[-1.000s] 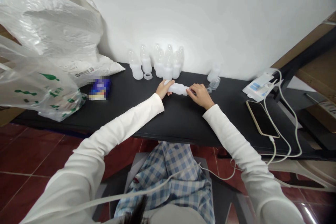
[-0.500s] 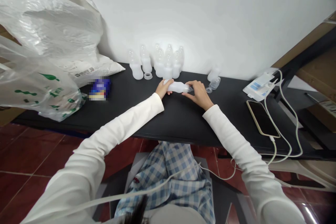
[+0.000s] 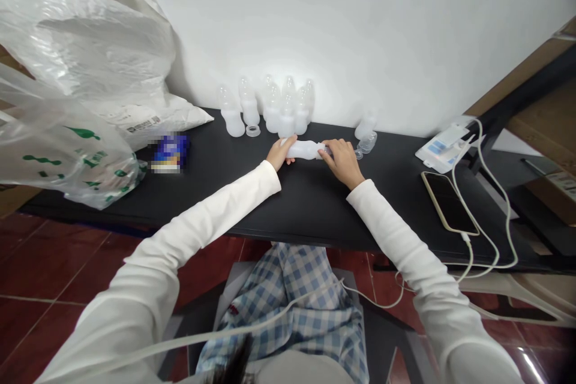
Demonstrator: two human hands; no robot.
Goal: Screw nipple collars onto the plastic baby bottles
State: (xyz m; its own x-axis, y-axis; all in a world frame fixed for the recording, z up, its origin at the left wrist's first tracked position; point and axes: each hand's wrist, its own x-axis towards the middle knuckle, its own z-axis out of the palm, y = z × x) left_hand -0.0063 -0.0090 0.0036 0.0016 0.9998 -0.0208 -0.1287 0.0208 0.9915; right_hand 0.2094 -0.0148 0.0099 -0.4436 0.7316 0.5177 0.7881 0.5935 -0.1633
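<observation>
A translucent white baby bottle lies sideways just above the black table, held between both hands. My left hand is wrapped round its base end. My right hand is closed on its neck end, fingers curled over the top part. Both arms wear white sleeves. Behind the hands, several more white bottles stand upright in a cluster against the wall. A loose ring lies in front of them. To the right, one bottle and a clear teat piece sit near my right hand.
Big plastic bags crowd the table's left end, with a small blue packet beside them. A phone on a white cable and a white device lie at the right. A dark shelf frame stands at far right.
My right hand has shifted slightly along the bottle's neck end, fingers closing further over it. The bottle stays sideways in both hands; my left hand has barely moved.
</observation>
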